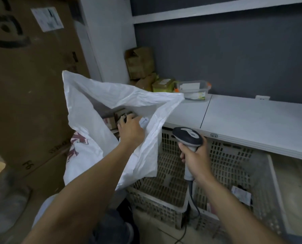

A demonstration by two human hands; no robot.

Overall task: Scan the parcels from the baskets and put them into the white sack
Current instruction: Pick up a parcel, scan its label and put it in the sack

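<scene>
left hand (131,129): in sack mouth, fingers curled round small pale parcel (144,122)
right hand (195,160): wrapped round barcode scanner (188,138) handle
white sack (87,110): open, brown parcels (119,115) inside, left of baskets (231,164)
labelled parcel (241,194): in right basket

The white sack (97,110) is gaping open centre-left. Brown parcels (114,118) are lying inside, and the left hand (130,131) is gripping a small pale parcel (144,122) at its mouth. Two pale perforated baskets (155,206) are standing lower centre, a white-labelled parcel (241,194) lying in the right one — the right hand (196,159) is gripping a scanner (188,137) above them.
</scene>
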